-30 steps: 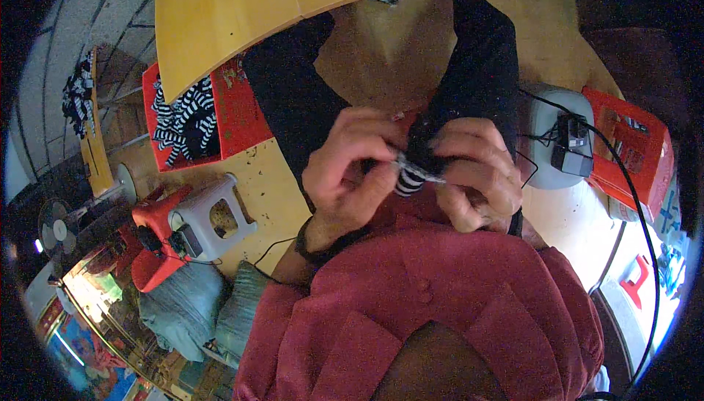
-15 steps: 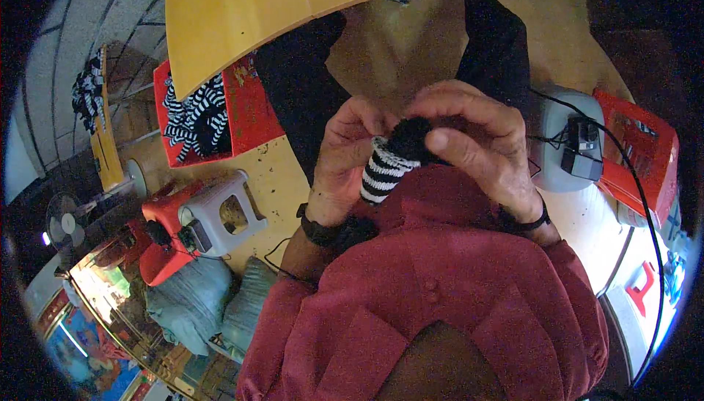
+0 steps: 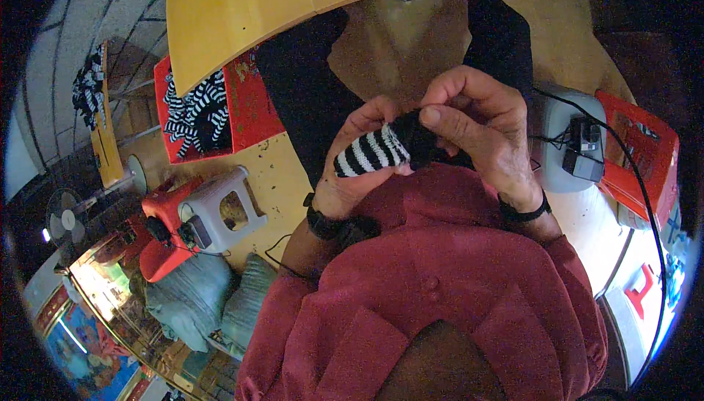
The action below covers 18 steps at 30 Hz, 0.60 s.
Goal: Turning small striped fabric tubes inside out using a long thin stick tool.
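A tube-shaped knitted piece point(image 3: 372, 153) with black and white stripes and a plain black part lies across my hands, in front of my chest. My left hand point(image 3: 346, 190) is closed round the striped end, its fingers partly hidden behind the knit. Thumb and forefinger of my right hand point(image 3: 488, 133) pinch the upper edge of the black part point(image 3: 412, 137). Whether a fine thread or tool sits in that pinch is too small to make out.
Beyond my hands is a yellow wooden tabletop point(image 3: 249, 20). To the left stand a red bin point(image 3: 253, 119) of striped knits, a grey stool point(image 3: 246, 199) and a fan point(image 3: 67, 219). At right are a grey stool point(image 3: 555, 159) with black adapters and a red crate point(image 3: 645, 152).
The knitted piece has turned from nearly upright to lying sideways, its striped end swinging left. My left hand now supports it from below, and my right fingers have closed into a pinch.
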{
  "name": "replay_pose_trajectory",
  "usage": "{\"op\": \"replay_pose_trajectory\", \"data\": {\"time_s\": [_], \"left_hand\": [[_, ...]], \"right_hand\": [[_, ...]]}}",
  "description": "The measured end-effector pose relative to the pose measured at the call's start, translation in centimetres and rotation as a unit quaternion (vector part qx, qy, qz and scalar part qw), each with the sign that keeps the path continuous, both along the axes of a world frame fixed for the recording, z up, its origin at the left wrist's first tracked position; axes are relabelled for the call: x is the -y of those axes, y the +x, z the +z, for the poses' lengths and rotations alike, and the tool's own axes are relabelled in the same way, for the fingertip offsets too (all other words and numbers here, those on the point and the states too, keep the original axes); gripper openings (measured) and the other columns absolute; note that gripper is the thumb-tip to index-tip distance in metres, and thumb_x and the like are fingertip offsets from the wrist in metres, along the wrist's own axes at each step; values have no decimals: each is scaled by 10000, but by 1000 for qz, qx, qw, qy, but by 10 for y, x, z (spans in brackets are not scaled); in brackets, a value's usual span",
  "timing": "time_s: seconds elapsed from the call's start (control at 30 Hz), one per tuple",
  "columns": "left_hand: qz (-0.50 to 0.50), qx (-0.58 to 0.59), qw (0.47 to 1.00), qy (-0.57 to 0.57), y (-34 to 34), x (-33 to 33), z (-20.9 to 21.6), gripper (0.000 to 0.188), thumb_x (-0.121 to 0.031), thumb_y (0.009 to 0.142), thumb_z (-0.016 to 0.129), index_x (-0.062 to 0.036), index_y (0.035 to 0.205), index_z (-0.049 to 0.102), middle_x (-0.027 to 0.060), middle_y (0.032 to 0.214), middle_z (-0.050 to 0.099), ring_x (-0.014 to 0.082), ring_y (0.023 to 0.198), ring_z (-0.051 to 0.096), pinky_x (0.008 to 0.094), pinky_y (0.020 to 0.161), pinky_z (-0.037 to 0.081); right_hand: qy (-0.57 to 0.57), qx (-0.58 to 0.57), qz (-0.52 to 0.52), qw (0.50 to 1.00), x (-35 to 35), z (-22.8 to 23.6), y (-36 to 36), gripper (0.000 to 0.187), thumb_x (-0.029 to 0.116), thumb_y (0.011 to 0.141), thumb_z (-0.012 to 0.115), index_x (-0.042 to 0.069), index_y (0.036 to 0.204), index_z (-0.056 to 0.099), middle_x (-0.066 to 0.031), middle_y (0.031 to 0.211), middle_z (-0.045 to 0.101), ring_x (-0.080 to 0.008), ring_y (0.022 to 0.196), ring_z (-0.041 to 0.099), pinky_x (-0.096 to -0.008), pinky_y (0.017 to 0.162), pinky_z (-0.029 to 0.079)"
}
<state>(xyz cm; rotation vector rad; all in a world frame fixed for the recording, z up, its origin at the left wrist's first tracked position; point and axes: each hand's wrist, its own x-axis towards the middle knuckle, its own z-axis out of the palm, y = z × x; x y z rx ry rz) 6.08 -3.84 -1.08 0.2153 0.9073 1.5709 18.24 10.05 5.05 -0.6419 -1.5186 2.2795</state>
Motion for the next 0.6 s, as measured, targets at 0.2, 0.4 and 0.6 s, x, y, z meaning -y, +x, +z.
{"op": "replay_pose_trajectory", "data": {"time_s": [0.2,0.4,0.6], "left_hand": [[-23,-323,946,-2,4,-1,1,181,-169,842,560,-68,958,466,75,840,563,152,723,582,285,567,499],[13,-52,997,59,4,-6,3,432,-184,718,726,-68,1026,445,34,917,556,125,808,567,260,690,490],[33,165,983,74,5,-5,4,284,-130,793,642,-63,998,457,28,897,547,143,842,578,299,702,512]], "right_hand": [[-15,-7,8,1000,-2,-7,-2,106,48,825,634,12,907,578,-22,780,608,-72,684,578,-196,579,464],[47,-18,-23,998,12,-6,5,216,66,768,691,12,948,585,-29,829,615,-81,767,571,-227,666,472],[196,11,-20,980,6,-9,4,272,-33,724,652,4,984,581,-52,879,622,-109,766,588,-243,680,474]]}}
